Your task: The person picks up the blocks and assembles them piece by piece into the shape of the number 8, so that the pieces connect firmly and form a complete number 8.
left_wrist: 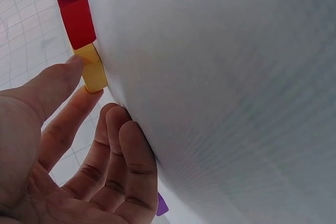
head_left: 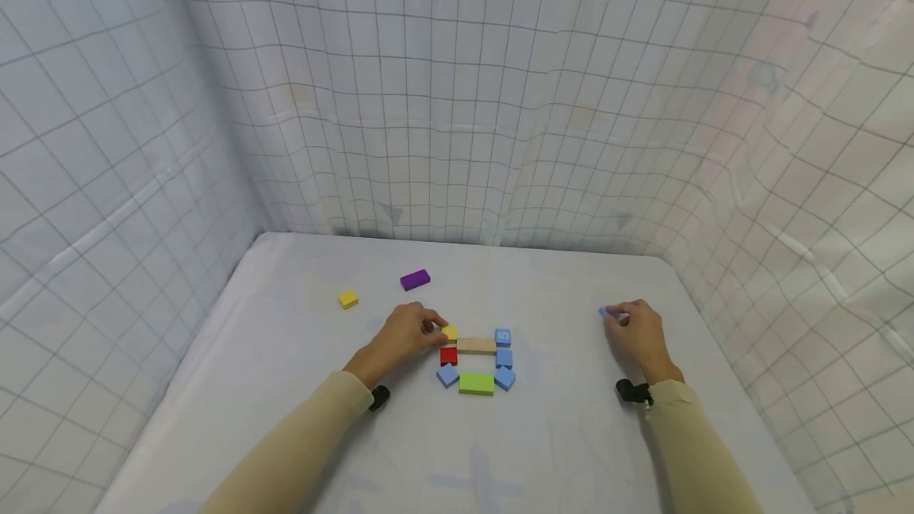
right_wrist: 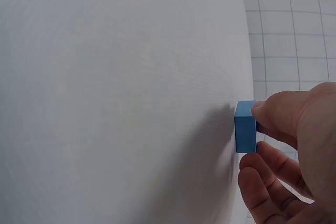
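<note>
- Head view: left hand (head_left: pixel 405 333) pinched yellow block (head_left: pixel 450 333), just beside red block (head_left: pixel 448 356).
- Right hand (head_left: pixel 639 335) pinched blue block (right_wrist: pixel 245 132), partly covered, at right of table (head_left: pixel 564 435).
- Left wrist: left hand mostly hid purple block (left_wrist: pixel 162 204).

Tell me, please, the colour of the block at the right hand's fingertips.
The block is blue; the right wrist view shows it best.

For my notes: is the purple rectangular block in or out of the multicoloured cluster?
Out: the purple rectangular block lies apart, beyond the cluster.
</note>
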Action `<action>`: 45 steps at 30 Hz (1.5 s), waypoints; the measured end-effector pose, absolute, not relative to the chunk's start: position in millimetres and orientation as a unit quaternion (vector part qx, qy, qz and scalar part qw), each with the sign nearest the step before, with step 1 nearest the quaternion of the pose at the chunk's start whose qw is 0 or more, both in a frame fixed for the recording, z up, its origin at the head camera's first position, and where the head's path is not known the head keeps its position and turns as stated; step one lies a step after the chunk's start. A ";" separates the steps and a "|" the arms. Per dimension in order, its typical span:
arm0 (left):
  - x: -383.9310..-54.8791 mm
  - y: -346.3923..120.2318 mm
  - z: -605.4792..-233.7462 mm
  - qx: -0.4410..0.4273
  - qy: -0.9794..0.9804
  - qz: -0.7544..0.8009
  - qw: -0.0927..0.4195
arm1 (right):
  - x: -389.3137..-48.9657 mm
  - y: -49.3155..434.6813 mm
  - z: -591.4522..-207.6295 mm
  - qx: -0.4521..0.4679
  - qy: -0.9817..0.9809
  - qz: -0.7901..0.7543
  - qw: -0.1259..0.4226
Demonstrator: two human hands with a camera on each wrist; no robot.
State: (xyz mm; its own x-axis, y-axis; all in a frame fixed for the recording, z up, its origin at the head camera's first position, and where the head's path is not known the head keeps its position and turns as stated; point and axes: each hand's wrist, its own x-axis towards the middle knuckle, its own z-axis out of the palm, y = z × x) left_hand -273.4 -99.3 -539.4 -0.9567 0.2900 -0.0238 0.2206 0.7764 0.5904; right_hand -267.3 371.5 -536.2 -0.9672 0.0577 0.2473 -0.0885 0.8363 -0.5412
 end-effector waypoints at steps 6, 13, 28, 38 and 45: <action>-271.9 -98.5 -533.8 0.142 0.939 0.309 0.054 | -271.5 364.7 -535.6 0.002 -0.949 0.283 0.138; -266.7 -98.8 -521.9 0.155 0.935 0.313 0.053 | -276.8 349.8 -529.9 0.018 -0.948 0.286 0.138; -291.7 -106.2 -563.7 0.161 0.942 0.288 0.057 | -286.4 320.2 -540.5 0.065 -0.933 0.333 0.118; -273.0 -101.7 -537.7 0.160 0.940 0.297 0.054 | -286.9 288.3 -531.5 0.077 -0.943 0.315 0.068; -258.5 -96.7 -513.8 0.137 0.940 0.304 0.068 | -288.4 269.9 -528.5 0.079 -0.941 0.326 0.048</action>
State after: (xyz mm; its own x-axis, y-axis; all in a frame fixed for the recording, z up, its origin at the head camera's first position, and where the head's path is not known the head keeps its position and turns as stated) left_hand -258.5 -96.7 -513.8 -0.9531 0.2995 -0.0440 0.2171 0.7777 0.5900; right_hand -288.4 269.9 -528.5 -0.9829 -0.1178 0.1415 -0.1801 0.7752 -0.6055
